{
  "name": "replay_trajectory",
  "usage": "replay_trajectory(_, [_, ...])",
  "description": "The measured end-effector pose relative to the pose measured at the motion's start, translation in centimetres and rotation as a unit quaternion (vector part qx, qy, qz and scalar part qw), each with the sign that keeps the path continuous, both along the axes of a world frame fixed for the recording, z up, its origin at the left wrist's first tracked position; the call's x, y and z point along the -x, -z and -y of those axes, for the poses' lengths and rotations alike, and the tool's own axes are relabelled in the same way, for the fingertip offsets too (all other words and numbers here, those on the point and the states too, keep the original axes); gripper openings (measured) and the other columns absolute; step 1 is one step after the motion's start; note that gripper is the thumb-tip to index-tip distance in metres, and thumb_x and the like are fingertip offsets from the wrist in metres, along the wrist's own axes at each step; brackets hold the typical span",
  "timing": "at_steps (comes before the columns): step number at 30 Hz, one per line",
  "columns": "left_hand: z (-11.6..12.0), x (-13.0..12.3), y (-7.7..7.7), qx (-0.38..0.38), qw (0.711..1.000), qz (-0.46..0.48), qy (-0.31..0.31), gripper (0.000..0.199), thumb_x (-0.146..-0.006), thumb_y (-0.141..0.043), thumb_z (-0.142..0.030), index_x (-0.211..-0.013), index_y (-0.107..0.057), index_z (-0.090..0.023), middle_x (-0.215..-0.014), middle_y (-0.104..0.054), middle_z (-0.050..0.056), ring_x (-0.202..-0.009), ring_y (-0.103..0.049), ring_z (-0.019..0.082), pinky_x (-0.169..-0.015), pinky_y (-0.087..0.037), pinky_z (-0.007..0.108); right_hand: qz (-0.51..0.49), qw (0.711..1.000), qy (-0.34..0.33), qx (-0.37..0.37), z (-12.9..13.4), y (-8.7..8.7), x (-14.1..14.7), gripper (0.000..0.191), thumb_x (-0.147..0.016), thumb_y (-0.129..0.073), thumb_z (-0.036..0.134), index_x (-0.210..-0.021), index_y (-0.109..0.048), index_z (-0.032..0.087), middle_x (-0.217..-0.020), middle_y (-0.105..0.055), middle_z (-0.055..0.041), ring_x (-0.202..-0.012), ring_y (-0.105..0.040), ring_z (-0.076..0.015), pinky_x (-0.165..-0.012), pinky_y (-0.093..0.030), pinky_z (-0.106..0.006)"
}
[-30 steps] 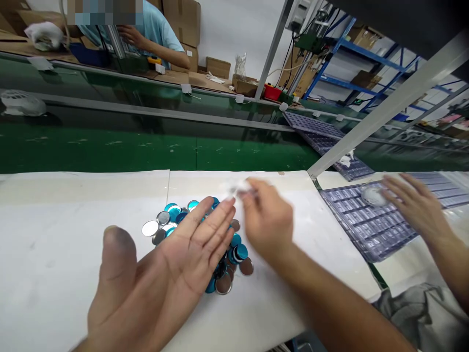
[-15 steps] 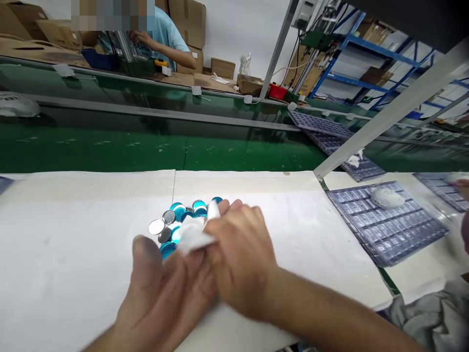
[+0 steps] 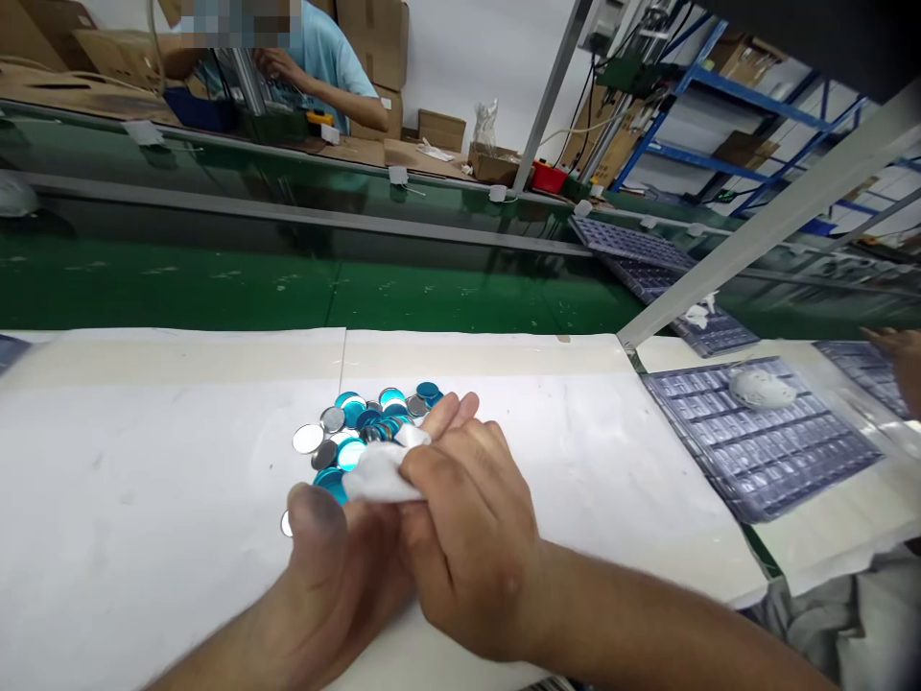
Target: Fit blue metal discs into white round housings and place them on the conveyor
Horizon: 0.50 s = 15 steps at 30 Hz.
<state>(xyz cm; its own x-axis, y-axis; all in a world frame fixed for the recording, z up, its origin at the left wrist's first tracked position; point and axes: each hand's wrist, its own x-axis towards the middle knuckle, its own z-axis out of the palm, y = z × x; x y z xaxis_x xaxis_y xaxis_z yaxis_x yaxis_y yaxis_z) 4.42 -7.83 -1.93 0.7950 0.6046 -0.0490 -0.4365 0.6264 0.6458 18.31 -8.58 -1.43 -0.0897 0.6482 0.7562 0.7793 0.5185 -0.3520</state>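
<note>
My right hand is closed on a crumpled white wipe, pressing it over my left palm. Beneath it my left hand is turned palm up, its thumb apart and its fingers stretched out; two fingertips show past the right knuckles. Whether anything lies between palm and wipe is hidden. Just beyond both hands, a loose pile of small round discs, some blue and some silver, is spread on the white table covering. One pale disc lies partly behind my left thumb.
A clear plastic compartment tray with a white mesh-like piece lies to the right. A slanting white post stands beside it. Behind runs a green conveyor belt. A co-worker in a blue shirt sits across; another person's hand is far right.
My right hand has shifted slightly down with the wipe, and my left thumb has moved right and down. More of the discs show. The white object on the belt has slid left.
</note>
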Motion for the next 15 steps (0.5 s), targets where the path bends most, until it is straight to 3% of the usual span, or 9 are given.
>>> replay_trajectory(4, [-0.2,0.2,-0.2,-0.002,1.0,0.01,0.001,0.089,-0.075,-0.041,-0.091,-0.136,-0.061,-0.03,-0.157,-0.044,0.003,-0.152,-0.018,0.036,-0.115,-0.033,0.046,-0.015,0.999,0.021,0.02,0.1,0.3,0.2,0.016,-0.092,-0.043,0.01,-0.091,-0.059,0.015,-0.072,-0.06,-0.0068,-0.067,-0.051,-0.0211,-0.063,-0.039,-0.035])
replay_trajectory(9, [-0.3,0.3,-0.2,0.092,0.993,0.056,-0.04,0.093,-0.071,-0.046,-0.091,-0.144,-0.056,-0.033,-0.162,-0.041,-0.002,-0.156,-0.01,0.032,-0.123,-0.023,0.045,0.018,1.0,-0.013,0.018,0.0,0.4,0.1,0.018,-0.088,-0.042,0.011,-0.089,-0.059,0.019,-0.072,-0.062,-0.0046,-0.067,-0.052,-0.0212,-0.063,-0.04,-0.035])
replay_trajectory(12, [-0.3,0.3,-0.2,0.089,0.99,0.109,-0.024,0.105,-0.071,-0.047,-0.092,-0.155,-0.039,-0.029,-0.168,-0.03,-0.002,-0.157,-0.004,0.03,-0.124,-0.023,0.045,-0.068,0.994,0.084,0.035,-1.1,0.1,-2.2,0.014,-0.094,-0.048,0.016,-0.09,-0.061,0.02,-0.076,-0.063,-0.0026,-0.068,-0.055,-0.0187,-0.063,-0.043,-0.032])
replay_trajectory(15, [-0.5,0.4,-0.3,0.077,0.987,0.143,0.003,0.108,-0.075,-0.044,-0.089,-0.158,-0.032,-0.022,-0.17,-0.022,0.0,-0.157,-0.008,0.033,-0.124,-0.024,0.047,-0.19,0.965,0.174,0.053,-2.4,-0.2,-5.5,0.009,-0.095,-0.056,0.024,-0.091,-0.063,0.02,-0.076,-0.063,-0.0002,-0.067,-0.057,-0.0164,-0.062,-0.045,-0.029])
